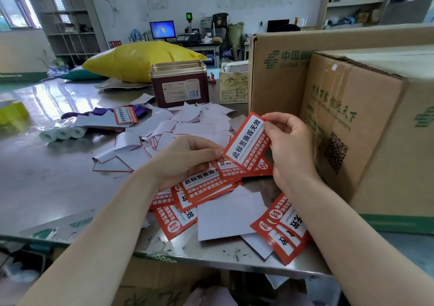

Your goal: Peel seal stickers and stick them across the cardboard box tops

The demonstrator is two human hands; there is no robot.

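The left hand (185,159) pinches the lower corner of a red seal sticker (247,144); the right hand (290,146) pinches its top edge, likely to start peeling. Spare stickers (206,186) lie beneath on the table (47,176), beside the cardboard box (366,127).

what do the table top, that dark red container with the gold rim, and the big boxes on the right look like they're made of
Table top: likely stainless steel, polished; it mirrors the window light and is scuffed.
Dark red container: probably tinplate, glossy, with a rolled gold metallic rim and a paper barcode label.
Boxes: brown corrugated cardboard, matte, green print, with shiny clear tape wrinkled down the near box's corner.
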